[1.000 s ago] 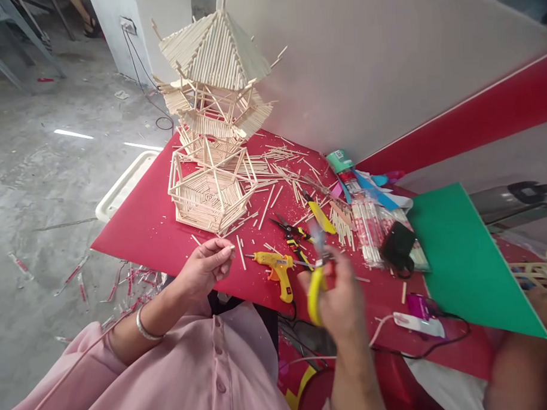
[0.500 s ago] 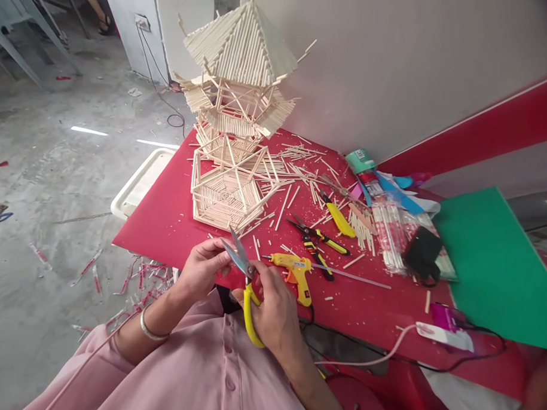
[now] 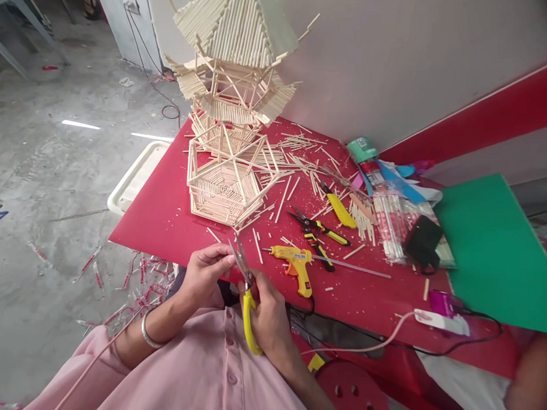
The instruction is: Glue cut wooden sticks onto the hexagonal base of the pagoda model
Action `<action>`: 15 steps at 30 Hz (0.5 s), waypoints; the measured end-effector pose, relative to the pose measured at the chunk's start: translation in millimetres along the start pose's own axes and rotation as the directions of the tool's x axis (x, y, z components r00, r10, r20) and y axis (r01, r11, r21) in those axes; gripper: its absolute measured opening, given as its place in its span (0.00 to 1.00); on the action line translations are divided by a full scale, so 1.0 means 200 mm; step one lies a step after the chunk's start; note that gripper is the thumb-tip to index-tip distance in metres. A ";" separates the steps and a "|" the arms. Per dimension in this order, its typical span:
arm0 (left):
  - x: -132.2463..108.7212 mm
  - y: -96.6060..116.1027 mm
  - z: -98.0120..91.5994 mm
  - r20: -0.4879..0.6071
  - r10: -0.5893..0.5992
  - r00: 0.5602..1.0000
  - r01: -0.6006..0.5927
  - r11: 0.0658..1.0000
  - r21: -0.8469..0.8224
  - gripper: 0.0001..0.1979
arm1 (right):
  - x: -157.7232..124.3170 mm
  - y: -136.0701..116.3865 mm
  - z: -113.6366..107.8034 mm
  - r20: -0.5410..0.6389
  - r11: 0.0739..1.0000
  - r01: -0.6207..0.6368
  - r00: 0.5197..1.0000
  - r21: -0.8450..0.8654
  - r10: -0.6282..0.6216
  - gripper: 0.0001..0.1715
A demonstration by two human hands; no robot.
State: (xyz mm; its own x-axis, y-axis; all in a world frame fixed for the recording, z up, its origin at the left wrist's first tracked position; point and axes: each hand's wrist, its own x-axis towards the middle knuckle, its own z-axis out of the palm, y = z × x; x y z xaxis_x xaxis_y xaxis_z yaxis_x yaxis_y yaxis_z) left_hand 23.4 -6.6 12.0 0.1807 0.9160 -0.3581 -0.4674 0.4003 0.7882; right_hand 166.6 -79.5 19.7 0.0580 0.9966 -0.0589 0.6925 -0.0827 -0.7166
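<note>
scissors with yellow handles (image 3: 247, 316) are gripped by the right hand (image 3: 268, 313), blades parted beside the left hand (image 3: 208, 270), whose fingertips pinch closed; anything between them is too small to tell. on the red table (image 3: 152, 209), a stick pagoda (image 3: 238, 33) stands roofed; the hexagonal frame (image 3: 225, 189) before it has a filled floor but open-looking sides. loose sticks (image 3: 298, 141) lie unused. unlike a second ago, the scissors are at the left fingertips.

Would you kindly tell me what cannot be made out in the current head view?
Head view:
Anything pinched in the left hand: hidden within its grip.
Part of the scissors: covered by the right hand.
The roof tip of the stick tower: cut off by the top edge.
Print on the green canister: too small to read.
</note>
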 end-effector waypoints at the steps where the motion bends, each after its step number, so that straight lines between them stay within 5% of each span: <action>1: -0.01 0.00 0.02 0.000 -0.002 1.000 0.002 1.000 -0.003 0.15 | -0.01 0.01 0.00 -0.011 1.000 -0.008 1.000 0.020 0.008 0.16; 5: -0.03 0.01 0.11 0.009 0.015 1.000 -0.015 1.000 -0.005 0.13 | -0.03 0.03 -0.02 -0.045 0.997 -0.030 0.998 0.067 0.033 0.14; 15: 0.09 0.00 0.32 0.098 0.121 0.988 -0.120 0.993 -0.011 0.13 | 0.07 0.03 -0.21 -0.109 0.989 -0.029 0.994 -0.144 0.013 0.22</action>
State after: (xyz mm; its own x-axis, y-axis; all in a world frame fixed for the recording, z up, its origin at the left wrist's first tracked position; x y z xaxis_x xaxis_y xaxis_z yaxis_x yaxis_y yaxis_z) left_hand 82.2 11.1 38.6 0.2071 0.9556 -0.2096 -0.4956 0.2872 0.8197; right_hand 201.3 -66.8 44.8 0.1452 0.9894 0.0074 0.7871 -0.1110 -0.6067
